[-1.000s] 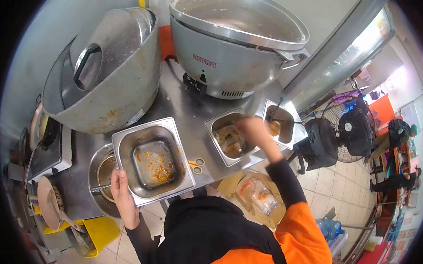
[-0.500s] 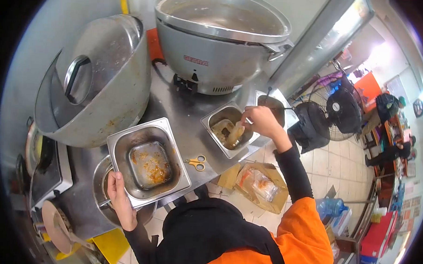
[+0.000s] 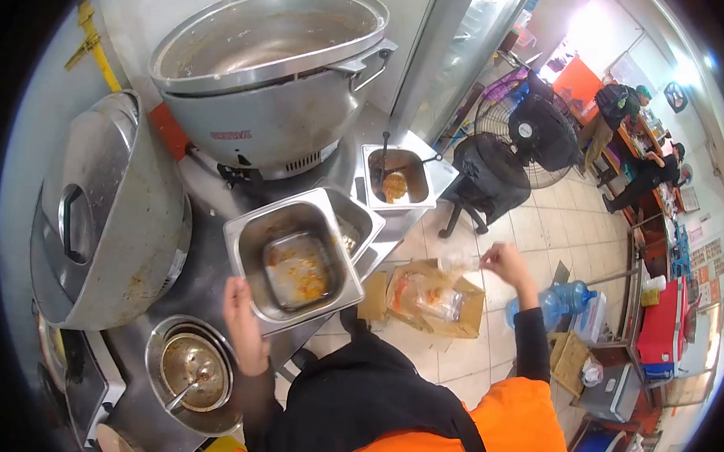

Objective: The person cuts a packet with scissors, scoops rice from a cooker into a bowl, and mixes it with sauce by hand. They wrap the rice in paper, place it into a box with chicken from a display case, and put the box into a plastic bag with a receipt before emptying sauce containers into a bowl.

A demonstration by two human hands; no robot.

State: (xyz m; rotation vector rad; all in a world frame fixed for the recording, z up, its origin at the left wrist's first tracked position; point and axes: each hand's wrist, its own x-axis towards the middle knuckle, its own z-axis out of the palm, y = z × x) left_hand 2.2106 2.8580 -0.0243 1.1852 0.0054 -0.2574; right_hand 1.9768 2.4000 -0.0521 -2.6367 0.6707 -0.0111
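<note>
My left hand [image 3: 245, 325] is closed on the near left edge of a square metal pan [image 3: 297, 271], whose inside is smeared with orange sauce. The pan is tilted and overlaps a second metal pan [image 3: 362, 226] with bits of food in it. Out to the right, my right hand [image 3: 506, 264] pinches a blurred, see-through plastic piece [image 3: 459, 262] above an open cardboard box [image 3: 464, 313] on the floor. Clear plastic bags [image 3: 431, 298] lie inside the box.
A large cooker [image 3: 254, 115] and a big pot [image 3: 131, 218] stand on the steel counter. Nearby are bowls [image 3: 191, 367] and a pan with ladles [image 3: 397, 179]. A fan [image 3: 533, 132], water bottles [image 3: 571, 297] and two people stand to the right.
My right hand has moved out of the second pan and rightward over the box, carrying the plastic piece. The held pan now covers part of the second pan. The view has shifted right.
</note>
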